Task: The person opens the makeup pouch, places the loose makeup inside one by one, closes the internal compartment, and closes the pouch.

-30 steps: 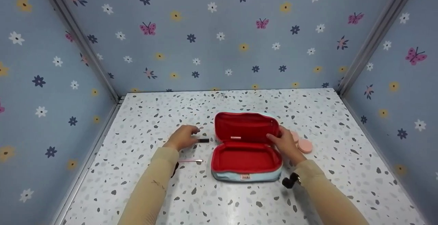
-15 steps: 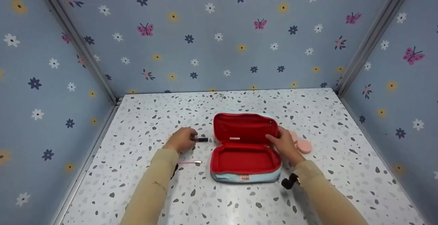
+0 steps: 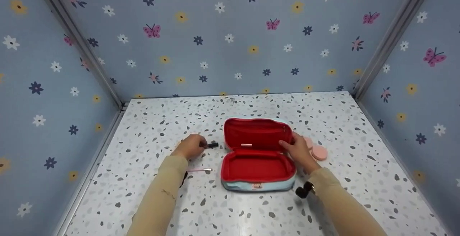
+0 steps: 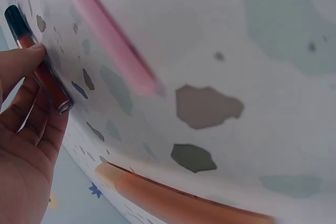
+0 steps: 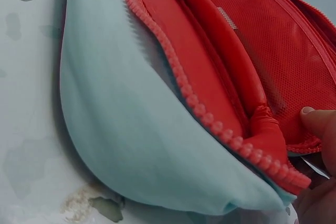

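Between the thumb and fingers of my left hand [image 3: 190,147] is a lip gloss tube [image 4: 50,80] with a black cap and red-brown body. Its capped end points toward the pouch in the head view. A light-blue zip pouch [image 3: 257,185] with red lining lies unzipped, its lid raised at the back. My right hand [image 3: 300,151] grips the lid's right edge, thumb on the red mesh pocket [image 5: 278,40] and fingers behind. Through that mesh shows a slim stick with a pale end [image 3: 246,145]. The pouch's lower part shows bare red lining.
A pink-handled brush [image 3: 199,170] lies left of the pouch. In the left wrist view an orange stick [image 4: 173,198] lies near the left hand. Two round pink puffs [image 3: 319,153] sit beside the right hand. Flowered panels [image 3: 230,49] enclose the speckled table [image 3: 161,117] at back and sides.
My left hand has come down onto the lip gloss tube and pinched it; the capped end now tilts up slightly. The right hand and the pouch stay where they were.
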### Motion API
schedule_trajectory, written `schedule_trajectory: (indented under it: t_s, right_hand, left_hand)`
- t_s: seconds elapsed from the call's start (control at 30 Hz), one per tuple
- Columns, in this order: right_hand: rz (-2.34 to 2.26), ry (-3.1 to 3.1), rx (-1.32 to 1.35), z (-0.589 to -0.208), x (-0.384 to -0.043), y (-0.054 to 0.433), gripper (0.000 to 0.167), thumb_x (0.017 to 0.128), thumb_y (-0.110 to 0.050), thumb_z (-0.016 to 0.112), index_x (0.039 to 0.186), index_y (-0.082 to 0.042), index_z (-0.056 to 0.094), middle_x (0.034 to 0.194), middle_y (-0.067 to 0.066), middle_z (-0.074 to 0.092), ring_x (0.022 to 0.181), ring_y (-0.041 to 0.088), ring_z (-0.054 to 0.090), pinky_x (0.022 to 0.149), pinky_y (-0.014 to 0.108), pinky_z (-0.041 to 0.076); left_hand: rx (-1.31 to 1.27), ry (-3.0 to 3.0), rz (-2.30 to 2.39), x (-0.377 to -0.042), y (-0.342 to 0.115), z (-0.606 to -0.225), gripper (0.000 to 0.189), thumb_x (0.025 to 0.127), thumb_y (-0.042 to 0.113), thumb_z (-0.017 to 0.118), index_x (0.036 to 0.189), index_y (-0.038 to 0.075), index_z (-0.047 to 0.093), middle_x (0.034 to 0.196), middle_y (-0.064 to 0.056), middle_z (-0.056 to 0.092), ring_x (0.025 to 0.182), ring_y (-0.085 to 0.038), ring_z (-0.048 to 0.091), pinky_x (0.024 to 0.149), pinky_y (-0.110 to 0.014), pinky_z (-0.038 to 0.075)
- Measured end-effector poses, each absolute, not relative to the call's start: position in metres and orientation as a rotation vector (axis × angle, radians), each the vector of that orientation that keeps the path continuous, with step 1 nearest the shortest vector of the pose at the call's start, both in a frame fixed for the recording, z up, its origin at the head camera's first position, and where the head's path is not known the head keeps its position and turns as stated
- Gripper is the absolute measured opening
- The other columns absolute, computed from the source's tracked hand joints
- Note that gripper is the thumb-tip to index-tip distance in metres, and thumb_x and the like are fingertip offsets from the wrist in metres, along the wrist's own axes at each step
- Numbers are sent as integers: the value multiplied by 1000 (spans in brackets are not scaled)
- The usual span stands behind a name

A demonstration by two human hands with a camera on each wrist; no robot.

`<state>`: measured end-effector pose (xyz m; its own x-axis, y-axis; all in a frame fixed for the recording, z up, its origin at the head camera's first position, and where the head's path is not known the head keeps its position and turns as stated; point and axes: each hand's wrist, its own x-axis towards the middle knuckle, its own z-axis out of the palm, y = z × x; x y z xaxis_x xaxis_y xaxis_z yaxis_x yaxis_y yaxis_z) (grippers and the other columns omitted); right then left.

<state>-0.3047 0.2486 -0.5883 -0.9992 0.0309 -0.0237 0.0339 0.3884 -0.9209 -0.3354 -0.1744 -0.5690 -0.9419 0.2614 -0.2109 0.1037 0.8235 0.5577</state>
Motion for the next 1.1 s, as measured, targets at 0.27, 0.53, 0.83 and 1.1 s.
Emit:
schedule_trajectory:
  t_s: [0.27, 0.53, 0.83, 1.1]
  right_hand:
    - [-1706, 2646, 70, -588, -303, 250, 32, 104, -14, 73, 132, 1, 66, 119, 20, 77, 101, 17, 69, 85, 20, 56]
    - [-1703, 2622, 92, -587, -304, 249, 31, 105, -15, 72, 132, 0, 66, 119, 19, 76, 101, 17, 68, 85, 21, 56]
    - [-1746, 2585, 83, -585, -304, 249, 30, 106, -14, 72, 131, 1, 66, 116, 18, 76, 99, 17, 70, 85, 22, 58]
    - [-1697, 2626, 72, -586, -304, 248, 30, 106, -14, 72, 132, 0, 67, 117, 18, 77, 99, 15, 69, 85, 21, 57]
  left_hand:
    - [347, 2773, 800, -335, -178, -564, 18, 101, 5, 69, 115, 3, 80, 115, -14, 78, 110, -30, 72, 107, -51, 57]
    - [319, 2827, 840, -334, -175, -548, 19, 104, 7, 69, 120, 2, 78, 116, -15, 76, 113, -33, 71, 109, -53, 56]
    - [408, 2841, 907, -329, -173, -529, 22, 104, 6, 67, 124, 2, 76, 121, -17, 76, 115, -34, 72, 108, -52, 57]
    - [517, 2890, 909, -326, -169, -517, 19, 105, 6, 68, 119, 1, 78, 116, -17, 76, 111, -34, 72, 104, -52, 58]
